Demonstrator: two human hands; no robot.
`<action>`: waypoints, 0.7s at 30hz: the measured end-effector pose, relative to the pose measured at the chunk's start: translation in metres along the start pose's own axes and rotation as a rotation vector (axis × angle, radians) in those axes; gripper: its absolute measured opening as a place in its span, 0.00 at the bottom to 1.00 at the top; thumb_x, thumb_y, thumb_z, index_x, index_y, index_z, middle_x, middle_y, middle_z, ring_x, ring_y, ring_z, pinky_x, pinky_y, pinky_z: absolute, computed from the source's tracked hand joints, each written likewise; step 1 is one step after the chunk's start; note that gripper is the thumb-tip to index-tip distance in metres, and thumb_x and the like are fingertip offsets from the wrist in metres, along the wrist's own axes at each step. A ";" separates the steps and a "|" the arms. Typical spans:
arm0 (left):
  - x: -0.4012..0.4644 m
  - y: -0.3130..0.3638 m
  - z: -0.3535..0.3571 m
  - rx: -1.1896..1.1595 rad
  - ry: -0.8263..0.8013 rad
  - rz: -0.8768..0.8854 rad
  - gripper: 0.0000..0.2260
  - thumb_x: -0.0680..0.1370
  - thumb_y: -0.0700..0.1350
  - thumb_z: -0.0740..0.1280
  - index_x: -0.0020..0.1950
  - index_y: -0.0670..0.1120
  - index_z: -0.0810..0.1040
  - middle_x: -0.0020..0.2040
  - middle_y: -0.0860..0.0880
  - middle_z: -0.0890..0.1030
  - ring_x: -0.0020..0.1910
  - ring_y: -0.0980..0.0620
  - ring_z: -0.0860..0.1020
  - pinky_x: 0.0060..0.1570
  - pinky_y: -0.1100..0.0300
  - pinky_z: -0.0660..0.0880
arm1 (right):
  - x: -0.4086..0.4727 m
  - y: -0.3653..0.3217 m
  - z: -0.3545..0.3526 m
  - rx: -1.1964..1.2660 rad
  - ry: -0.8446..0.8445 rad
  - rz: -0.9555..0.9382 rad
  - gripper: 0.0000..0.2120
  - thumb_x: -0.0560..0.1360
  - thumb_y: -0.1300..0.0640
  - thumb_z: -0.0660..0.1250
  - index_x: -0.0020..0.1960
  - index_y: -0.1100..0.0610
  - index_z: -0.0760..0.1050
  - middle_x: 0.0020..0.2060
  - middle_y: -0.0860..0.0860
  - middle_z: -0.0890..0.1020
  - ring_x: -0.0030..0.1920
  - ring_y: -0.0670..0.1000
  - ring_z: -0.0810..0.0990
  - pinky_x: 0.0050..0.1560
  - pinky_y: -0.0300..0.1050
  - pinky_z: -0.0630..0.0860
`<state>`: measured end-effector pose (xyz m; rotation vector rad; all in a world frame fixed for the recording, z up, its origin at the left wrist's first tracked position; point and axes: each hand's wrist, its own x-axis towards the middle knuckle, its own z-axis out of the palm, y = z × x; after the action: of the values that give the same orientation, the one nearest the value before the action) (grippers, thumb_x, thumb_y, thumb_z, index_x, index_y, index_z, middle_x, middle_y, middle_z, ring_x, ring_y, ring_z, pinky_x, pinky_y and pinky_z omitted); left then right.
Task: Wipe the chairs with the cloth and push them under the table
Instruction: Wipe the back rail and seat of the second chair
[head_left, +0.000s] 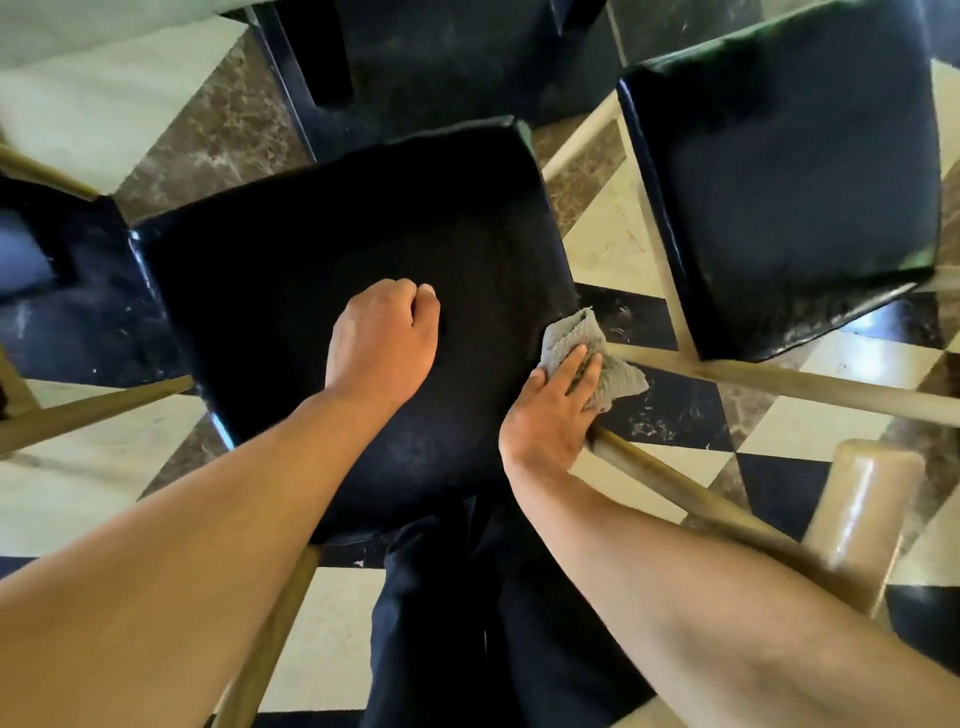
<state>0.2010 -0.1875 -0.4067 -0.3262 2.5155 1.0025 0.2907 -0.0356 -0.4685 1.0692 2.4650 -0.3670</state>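
A chair with a black padded seat (291, 249) and pale wooden rails fills the middle of the view. My left hand (382, 340) rests as a loose fist on the seat's centre and holds nothing. My right hand (550, 410) presses a crumpled grey cloth (576, 338) against the seat's right edge, just above a wooden side rail (675, 488). Part of the cloth is hidden under my fingers. A second chair with a black seat (779, 182) stands to the right.
A dark table base (441, 62) stands straight ahead beyond the chair. Another dark chair part (52, 249) is at the left edge. A rounded wooden post (857, 514) rises at lower right. The floor (602, 239) is checkered tile. My dark trousers (467, 623) are below.
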 end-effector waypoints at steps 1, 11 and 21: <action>0.001 -0.007 -0.004 0.010 0.018 -0.010 0.21 0.84 0.48 0.58 0.31 0.46 0.65 0.31 0.50 0.69 0.27 0.54 0.67 0.28 0.60 0.64 | 0.007 -0.006 0.000 0.006 0.003 -0.029 0.29 0.86 0.48 0.48 0.83 0.54 0.45 0.83 0.53 0.48 0.78 0.70 0.55 0.76 0.66 0.60; 0.015 -0.057 -0.038 0.037 0.172 -0.132 0.21 0.84 0.50 0.57 0.31 0.46 0.65 0.30 0.50 0.70 0.27 0.53 0.67 0.27 0.58 0.62 | 0.080 -0.141 -0.013 -0.062 0.034 -0.621 0.27 0.86 0.52 0.54 0.83 0.53 0.52 0.83 0.50 0.49 0.81 0.65 0.51 0.79 0.62 0.57; 0.018 -0.092 -0.065 0.098 0.386 -0.207 0.18 0.81 0.50 0.57 0.32 0.48 0.64 0.31 0.51 0.70 0.34 0.45 0.71 0.36 0.54 0.63 | -0.042 -0.192 0.052 -0.097 -0.312 -1.134 0.30 0.83 0.53 0.59 0.82 0.51 0.52 0.83 0.50 0.52 0.81 0.60 0.51 0.80 0.56 0.58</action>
<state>0.1995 -0.2998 -0.4278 -0.7984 2.7820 0.7918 0.1890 -0.2108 -0.4799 -0.4993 2.4946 -0.6511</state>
